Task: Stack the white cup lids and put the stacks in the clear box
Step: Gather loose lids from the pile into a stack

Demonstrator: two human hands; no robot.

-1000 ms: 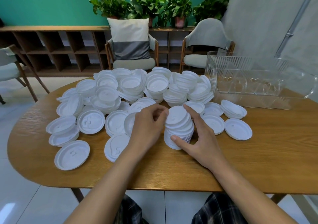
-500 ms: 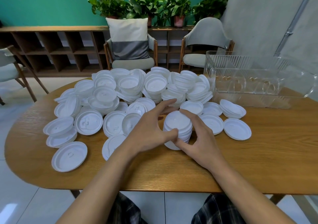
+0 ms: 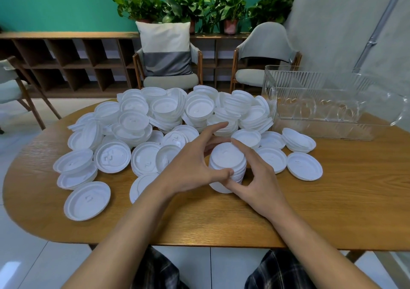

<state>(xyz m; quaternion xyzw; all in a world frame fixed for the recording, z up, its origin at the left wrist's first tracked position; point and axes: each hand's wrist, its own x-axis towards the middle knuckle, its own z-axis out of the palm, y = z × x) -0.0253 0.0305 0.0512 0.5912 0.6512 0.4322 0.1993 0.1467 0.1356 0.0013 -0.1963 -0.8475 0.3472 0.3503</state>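
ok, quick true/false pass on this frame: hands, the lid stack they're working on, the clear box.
1. Both the left hand and the right hand grip the lid stack. True.
2. The clear box has lid stacks in it. False: no lids show inside it.
3. The clear box stands on the table, to the right of the lid pile. True.
4. The lid stack is held over the clear box. False: it is low at the table in front of the pile, apart from the box.
5. Every lid is stacked. False: single lids, like the loose lid at the left, lie flat on the table.
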